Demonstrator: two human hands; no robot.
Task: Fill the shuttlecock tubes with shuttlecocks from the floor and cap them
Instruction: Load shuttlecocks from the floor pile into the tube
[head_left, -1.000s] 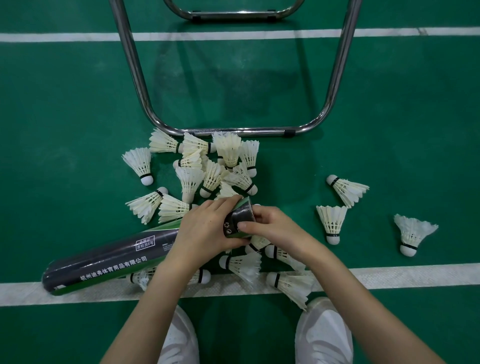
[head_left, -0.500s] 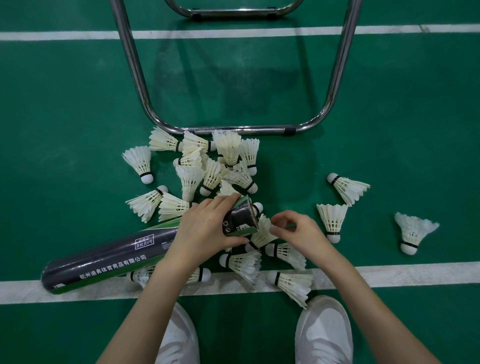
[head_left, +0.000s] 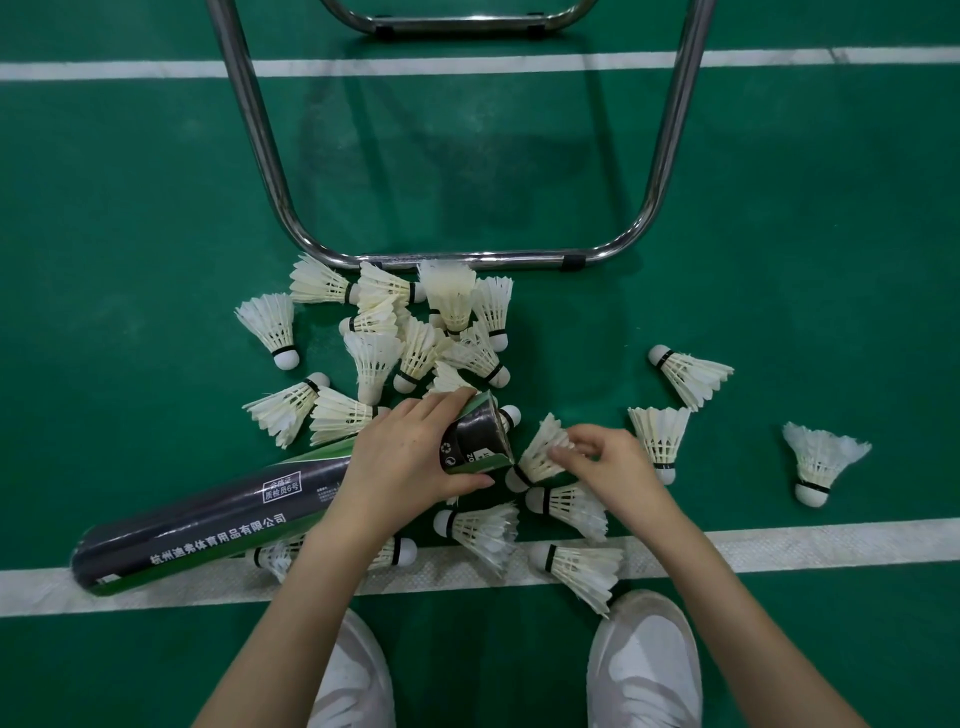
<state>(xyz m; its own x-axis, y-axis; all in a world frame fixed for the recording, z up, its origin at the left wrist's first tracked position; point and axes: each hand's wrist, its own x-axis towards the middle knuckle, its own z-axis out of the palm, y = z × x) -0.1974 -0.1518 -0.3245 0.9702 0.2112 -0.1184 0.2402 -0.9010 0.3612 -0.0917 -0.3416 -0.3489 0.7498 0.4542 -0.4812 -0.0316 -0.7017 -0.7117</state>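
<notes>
Left hand (head_left: 410, 457) grip wrapped closed; right hand (head_left: 613, 462) fingertips pinching.

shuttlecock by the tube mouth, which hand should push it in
Right. The right hand already pinches the shuttlecock beside the open tube mouth; the left hand grips the tube.
</notes>
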